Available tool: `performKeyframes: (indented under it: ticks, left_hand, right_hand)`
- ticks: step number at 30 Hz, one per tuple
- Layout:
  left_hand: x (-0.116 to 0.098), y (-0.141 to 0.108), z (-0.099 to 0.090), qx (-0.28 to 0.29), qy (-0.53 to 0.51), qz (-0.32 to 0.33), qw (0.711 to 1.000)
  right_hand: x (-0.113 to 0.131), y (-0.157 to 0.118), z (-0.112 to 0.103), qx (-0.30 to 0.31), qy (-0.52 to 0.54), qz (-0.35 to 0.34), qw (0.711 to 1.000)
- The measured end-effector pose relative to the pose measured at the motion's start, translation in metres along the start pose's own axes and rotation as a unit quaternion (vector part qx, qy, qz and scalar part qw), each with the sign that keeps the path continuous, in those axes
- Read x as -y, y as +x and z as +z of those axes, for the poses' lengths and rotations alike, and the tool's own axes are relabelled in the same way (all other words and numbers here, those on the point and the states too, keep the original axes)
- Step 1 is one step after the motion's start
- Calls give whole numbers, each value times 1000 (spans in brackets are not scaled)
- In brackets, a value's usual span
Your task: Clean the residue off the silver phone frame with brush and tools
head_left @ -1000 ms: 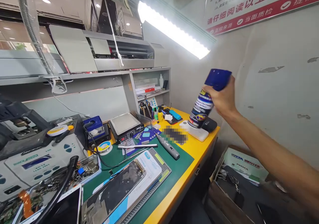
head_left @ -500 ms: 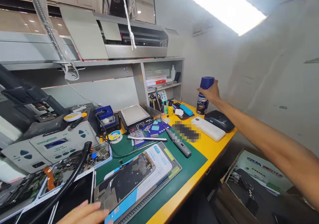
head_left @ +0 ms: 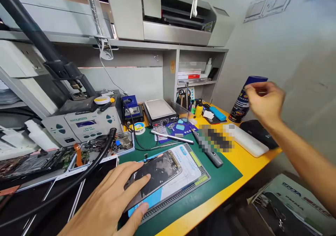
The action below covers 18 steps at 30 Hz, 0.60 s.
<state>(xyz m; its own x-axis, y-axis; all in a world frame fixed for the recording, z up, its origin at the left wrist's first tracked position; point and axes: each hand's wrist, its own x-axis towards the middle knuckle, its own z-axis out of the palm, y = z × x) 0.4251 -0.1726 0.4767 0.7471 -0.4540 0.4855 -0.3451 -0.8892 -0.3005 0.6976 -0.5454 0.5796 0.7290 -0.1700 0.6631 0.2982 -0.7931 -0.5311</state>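
Observation:
My left hand point(head_left: 112, 197) is spread with its fingers apart over the near end of a dark phone screen point(head_left: 157, 173), fingertips resting at its edges. The screen lies on a white and blue box point(head_left: 189, 166), which sits on a grey perforated mat point(head_left: 206, 174). My right hand point(head_left: 267, 103) is in front of a dark blue spray can point(head_left: 238, 106) at the back right of the table. Its fingers are loosely curled, with a gap between thumb and fingers, and it appears off the can. The can's upper right side is hidden by this hand.
A grey pen-shaped tool point(head_left: 215, 157) and a white stick point(head_left: 173, 137) lie on the green mat point(head_left: 225, 180). Behind are a heating plate point(head_left: 160, 110) and a yellow bottle point(head_left: 198, 110). A white power bank point(head_left: 246, 140) lies right. A black hose point(head_left: 102, 159) crosses the left side.
My left hand has come further over the phone screen. My right hand has loosened from around the spray can's cap and shifted toward me. The view has turned left and down.

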Motion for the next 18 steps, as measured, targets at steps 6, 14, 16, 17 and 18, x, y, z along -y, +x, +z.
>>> performKeyframes:
  ticks: [6,14,16,17,18]
  left_hand:
    - [8,-15,2,33,-21,-12,999]
    - [6,-25,3,37,-67,-55,996]
    - [3,-20,3,8,-88,-54,995]
    - [1,-18,3,-5,-97,-44,994]
    - [0,-15,3,-16,-102,-29,994]
  right_hand:
    - [88,-75,73,458,43,-224,859]
    - [95,-81,96,512,56,-248,820]
    - [89,-69,73,522,94,-239,813]
    - [85,-63,61,541,110,-232,801]
    - [80,-59,51,569,119,-228,781]
